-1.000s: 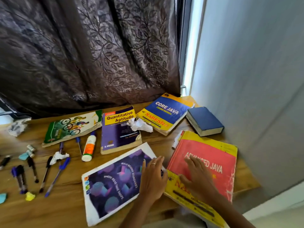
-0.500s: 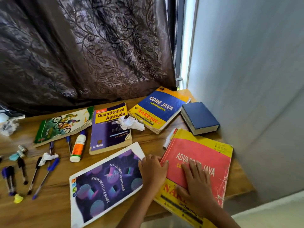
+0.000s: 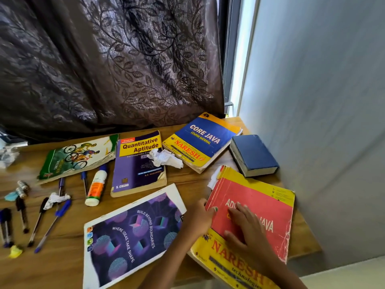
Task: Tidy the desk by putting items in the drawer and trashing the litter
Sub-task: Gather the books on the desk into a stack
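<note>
A red and yellow Advanced Java book (image 3: 268,203) lies at the desk's right front corner and overhangs the edge. My left hand (image 3: 199,219) grips its left edge, thumb on the cover. My right hand (image 3: 245,230) lies flat on the cover with fingers spread. A purple booklet (image 3: 133,232) sits just left of my left hand. Crumpled white paper (image 3: 166,158) rests between the Quantitative Aptitude book (image 3: 137,176) and the Core Java book (image 3: 204,138). Another paper scrap (image 3: 56,199) lies among several pens (image 3: 52,224).
A blue hardcover (image 3: 253,155) sits by the grey wall (image 3: 323,122). A green cycling book (image 3: 77,157) and a glue stick (image 3: 96,185) lie on the wooden desk (image 3: 52,268). A yellow scrap (image 3: 15,251) lies at the left. A dark curtain (image 3: 104,69) hangs behind.
My left hand has shifted from the purple booklet's corner to the red book's left edge. My right hand stays flat on the cover, slightly further right.
</note>
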